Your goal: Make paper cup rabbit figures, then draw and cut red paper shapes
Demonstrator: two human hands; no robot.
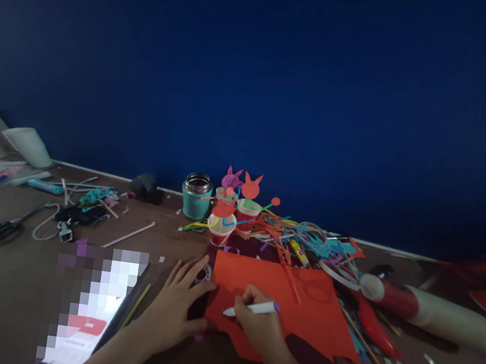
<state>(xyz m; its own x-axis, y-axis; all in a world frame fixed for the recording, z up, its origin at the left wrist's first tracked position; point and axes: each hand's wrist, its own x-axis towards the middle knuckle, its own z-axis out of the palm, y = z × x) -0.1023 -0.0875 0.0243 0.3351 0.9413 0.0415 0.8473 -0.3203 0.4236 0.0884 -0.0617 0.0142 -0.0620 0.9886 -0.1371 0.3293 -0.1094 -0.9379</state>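
Note:
A white marker with a purple end is gripped in my right hand, its tip down at the left part of a red paper sheet. The sheet has an uneven cut lower edge. My left hand lies with fingers spread at the sheet's left edge, thumb and a fingertip touching it. Partly under those fingers is a small round dial-like object whose kind I cannot make out. Beyond the sheet stand red-and-white paper cups bearing paper animal heads and straws.
A lit phone lies left of my left arm. Scissors are farther left. A turquoise jar stands near the blue wall. Paper scraps and straws crowd the back right, beside a long white-and-red roll.

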